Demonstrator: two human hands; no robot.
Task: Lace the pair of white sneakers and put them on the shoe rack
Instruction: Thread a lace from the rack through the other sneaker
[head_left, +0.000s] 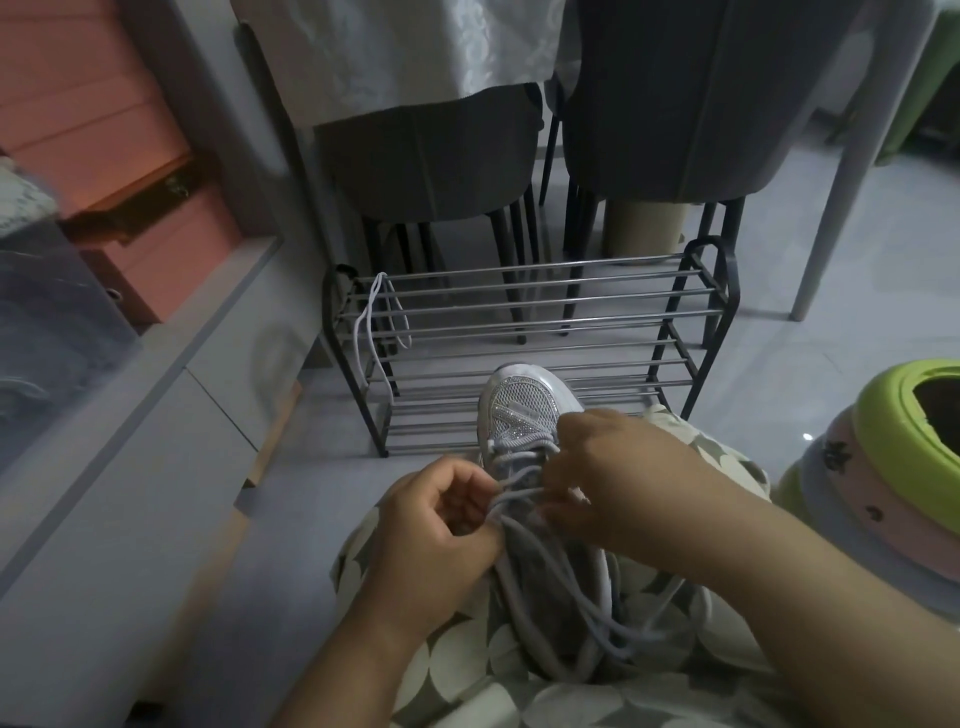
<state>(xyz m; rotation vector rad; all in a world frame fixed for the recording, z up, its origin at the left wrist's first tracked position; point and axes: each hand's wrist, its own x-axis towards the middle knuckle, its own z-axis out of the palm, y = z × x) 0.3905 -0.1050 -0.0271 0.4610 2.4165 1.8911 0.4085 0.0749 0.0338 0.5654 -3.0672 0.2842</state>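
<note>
Evidently the sneaker (524, 415) lies on the person's lap, toe towards the shoe rack (519, 332), so that its eyelets face up between both hands and the lace (524, 493) can be threaded. The left hand (436, 525) has its fingers curled in, pinching a lace strand just beside the eyelets, probably to keep it taut. The right hand (618, 473) reaches across the tongue with fingers bent close together; they touch the laces, but I cannot tell whether they pinch one. Loose lace loops trail below the fingers. A second lace (382, 322) hangs over the rack's far-left bars, well apart from both hands.
</note>
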